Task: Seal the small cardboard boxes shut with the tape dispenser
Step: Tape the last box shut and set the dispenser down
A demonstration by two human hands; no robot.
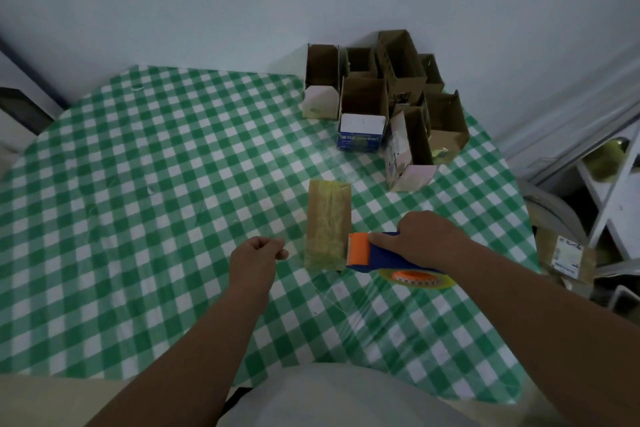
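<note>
Right hand gripping blue-orange plastic tape dispenser, beside oblong taped cardboard box

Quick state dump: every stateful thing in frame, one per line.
Taped cardboard box: flaps closed, tape along the top seam, lying flat on the table.
Tape dispenser: gripped by the right hand, at the box's near right corner.
Left hand: fingers curled; whether it pinches anything is unclear.
Pile of cardboard boxes: open, unsealed, at the table's far side.
Checked tablecloth: spread flat under a clear cover.
</note>
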